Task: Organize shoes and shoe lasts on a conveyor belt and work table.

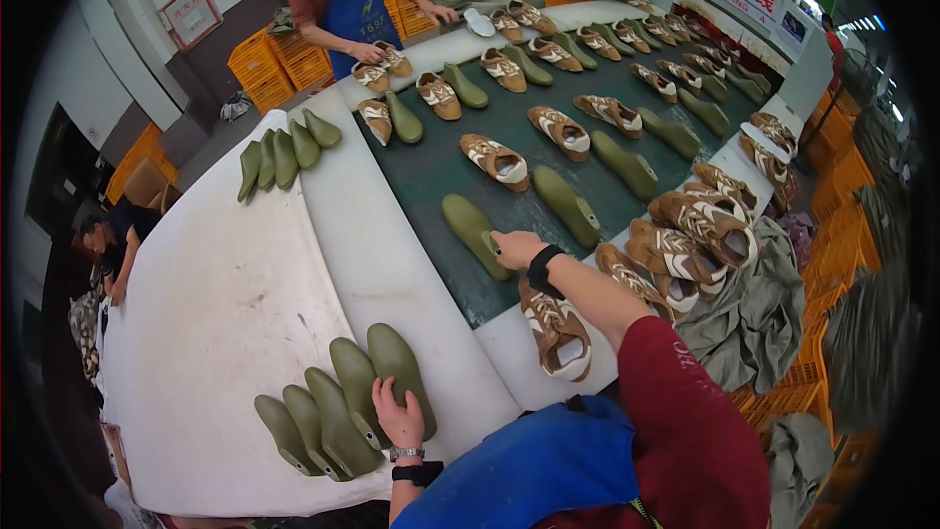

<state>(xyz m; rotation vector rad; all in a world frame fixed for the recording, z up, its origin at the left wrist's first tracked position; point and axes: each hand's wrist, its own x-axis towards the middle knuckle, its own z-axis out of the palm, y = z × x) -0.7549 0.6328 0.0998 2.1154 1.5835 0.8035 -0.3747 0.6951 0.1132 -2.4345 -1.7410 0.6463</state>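
On the dark green conveyor belt, my right hand (516, 249) is closed on the heel end of an olive-green shoe last (465, 220). My left hand (399, 418) has its fingers wrapped over the heel part of another green last (396, 357), the rightmost of a row on the white table. Several more lasts (336, 413) lie side by side to its left. Close to my right forearm, a brown-and-white sneaker (556, 328) rests on the white ledge. Pairs of a green last (566, 204) and a brown sneaker (494, 161) are spread along the belt.
A heap of brown sneakers (690, 235) stands on the ledge at my right, beside grey-green cloth (754, 304) and orange crates (798, 372). More lasts (284, 157) sit at the table's far end. Across the belt, a person in a blue apron (357, 15) handles sneakers.
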